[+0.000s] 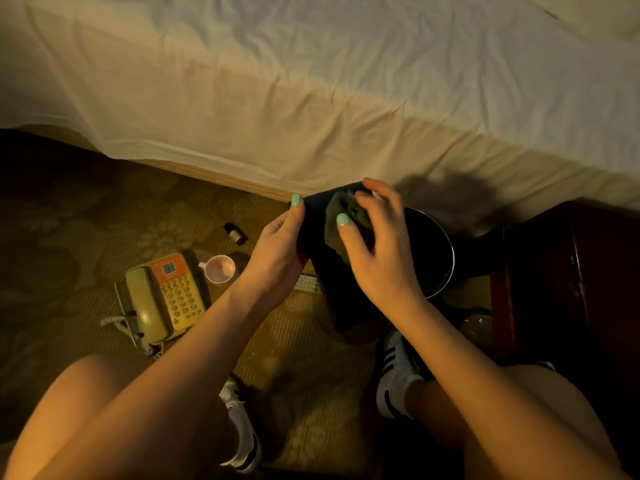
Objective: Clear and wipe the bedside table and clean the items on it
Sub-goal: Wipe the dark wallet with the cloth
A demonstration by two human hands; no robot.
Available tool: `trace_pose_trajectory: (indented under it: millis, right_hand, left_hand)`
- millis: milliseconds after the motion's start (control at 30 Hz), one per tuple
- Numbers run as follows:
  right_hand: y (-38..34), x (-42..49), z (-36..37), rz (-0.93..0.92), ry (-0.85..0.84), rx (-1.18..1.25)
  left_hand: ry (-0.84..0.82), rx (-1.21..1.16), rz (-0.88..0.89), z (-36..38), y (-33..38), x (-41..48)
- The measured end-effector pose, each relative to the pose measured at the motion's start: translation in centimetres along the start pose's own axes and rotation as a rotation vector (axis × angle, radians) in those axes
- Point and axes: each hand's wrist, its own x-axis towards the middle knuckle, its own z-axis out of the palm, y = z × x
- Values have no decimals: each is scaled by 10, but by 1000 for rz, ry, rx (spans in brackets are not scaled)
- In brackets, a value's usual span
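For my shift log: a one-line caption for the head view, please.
Left hand grips a flat black rectangular panel while right hand presses a dark green cloth onto it.

One wide-angle camera sits on the person's head and faces forward and steeply down. Both knees rise close under the lens at 7 and 5 o'clock, and the forearms run up from them toward the centre. The left hand and right hand meet just right of centre, near the lens, holding a dark panel and a cloth. The carpet lies farther below, with the telephone at 8 o'clock. The bed fills the frame from 10 to 2 o'clock, its edge bowed by the lens. The bedside table is cut off at 3 o'clock.
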Motion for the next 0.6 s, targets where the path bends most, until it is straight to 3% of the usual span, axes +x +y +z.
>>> trace_pose_trajectory:
  millis: [133, 300, 500, 600]
  right_hand:
    - [8, -2, 14, -60, -165, -91]
    - [-1, -2, 21, -167, 146, -21]
    - [-9, 1, 32, -180, 133, 50]
    - [-6, 4, 39, -195, 138, 20]
  left_hand:
    - [-32, -151, -16, 5, -3, -2]
    - [-56, -261, -57, 9, -1, -6]
    - [-51, -202, -136, 11, -6, -8]
    - [-39, -145, -78, 11, -8, -10]
